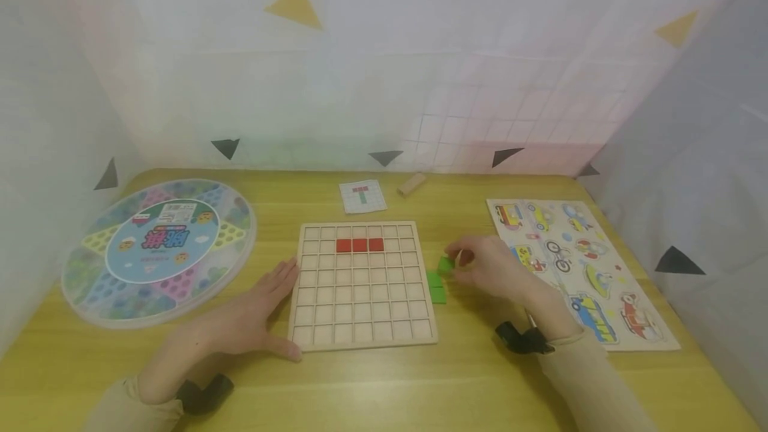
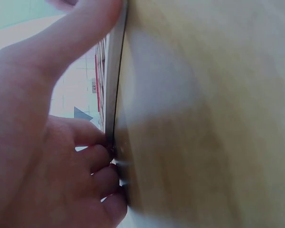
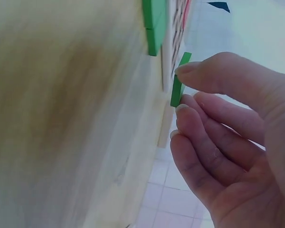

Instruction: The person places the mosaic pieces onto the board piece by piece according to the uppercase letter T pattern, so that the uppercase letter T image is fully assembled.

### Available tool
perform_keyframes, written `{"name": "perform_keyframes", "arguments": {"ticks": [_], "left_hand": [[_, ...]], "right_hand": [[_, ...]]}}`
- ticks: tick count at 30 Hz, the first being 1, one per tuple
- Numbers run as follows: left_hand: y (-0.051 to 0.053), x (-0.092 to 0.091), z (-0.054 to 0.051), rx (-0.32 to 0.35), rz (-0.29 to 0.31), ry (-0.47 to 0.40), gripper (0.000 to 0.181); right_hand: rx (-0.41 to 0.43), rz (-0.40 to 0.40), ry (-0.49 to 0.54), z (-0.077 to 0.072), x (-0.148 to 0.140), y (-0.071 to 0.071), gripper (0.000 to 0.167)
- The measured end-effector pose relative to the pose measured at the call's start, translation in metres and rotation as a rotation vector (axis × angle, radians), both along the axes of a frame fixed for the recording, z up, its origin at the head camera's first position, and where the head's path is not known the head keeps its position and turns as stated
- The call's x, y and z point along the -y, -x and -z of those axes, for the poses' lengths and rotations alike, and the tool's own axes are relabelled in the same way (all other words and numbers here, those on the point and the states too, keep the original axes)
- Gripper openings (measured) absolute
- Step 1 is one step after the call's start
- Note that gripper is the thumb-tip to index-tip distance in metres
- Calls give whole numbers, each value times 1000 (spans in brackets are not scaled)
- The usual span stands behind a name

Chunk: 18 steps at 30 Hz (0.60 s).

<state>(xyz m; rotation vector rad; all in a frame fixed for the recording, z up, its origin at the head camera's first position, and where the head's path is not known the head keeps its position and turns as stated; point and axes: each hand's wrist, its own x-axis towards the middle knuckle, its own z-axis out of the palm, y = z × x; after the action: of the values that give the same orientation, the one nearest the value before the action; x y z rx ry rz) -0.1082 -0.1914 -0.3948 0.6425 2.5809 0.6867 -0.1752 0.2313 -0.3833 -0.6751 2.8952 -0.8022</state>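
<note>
A square wooden grid board (image 1: 363, 295) lies in the middle of the table, with three red square tiles (image 1: 359, 245) side by side in its second row from the far edge. My left hand (image 1: 246, 315) rests along the board's left side, thumb at the near corner and fingers straight against the edge. To the right of the board, my right hand (image 1: 489, 265) pinches a green square tile (image 3: 181, 80) between thumb and fingers, raised off the table. Two more green tiles (image 1: 437, 287) lie against the board's right edge.
Behind the board lie a small card (image 1: 363, 197) with a red and green T pattern and a small wooden block (image 1: 411, 185). A round game box (image 1: 159, 252) is at left, a vehicle puzzle board (image 1: 588, 272) at right. A cloth wall (image 1: 384, 85) stands behind.
</note>
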Motion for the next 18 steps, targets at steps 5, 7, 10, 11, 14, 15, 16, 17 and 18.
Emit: {"name": "perform_keyframes", "arguments": {"ticks": [5, 7, 10, 11, 14, 15, 16, 17, 18], "left_hand": [[0, 0, 0, 3, -4, 2, 132], [0, 0, 0, 0, -4, 5, 132], [0, 0, 0, -1, -3, 6, 132], [0, 0, 0, -5, 2, 2, 131], [0, 0, -1, -4, 4, -1, 131], [0, 0, -1, -5, 6, -3, 131], [0, -1, -1, -5, 5, -4, 131], [0, -1, -1, -6, 5, -4, 131], [0, -1, -1, -3, 1, -2, 131]], "right_hand": [[-26, -27, 22, -6, 9, 4, 28], [-35, -51, 30, -9, 16, 7, 28], [-50, -85, 33, -15, 27, 11, 28], [-54, -96, 32, -17, 31, 12, 28], [-43, -106, 24, -23, 44, 14, 27], [-37, -113, 26, -25, 48, 15, 27], [-25, -120, 33, -28, 53, 15, 28], [-12, -125, 39, -29, 57, 16, 29], [1, -129, 47, -31, 61, 16, 30]]}}
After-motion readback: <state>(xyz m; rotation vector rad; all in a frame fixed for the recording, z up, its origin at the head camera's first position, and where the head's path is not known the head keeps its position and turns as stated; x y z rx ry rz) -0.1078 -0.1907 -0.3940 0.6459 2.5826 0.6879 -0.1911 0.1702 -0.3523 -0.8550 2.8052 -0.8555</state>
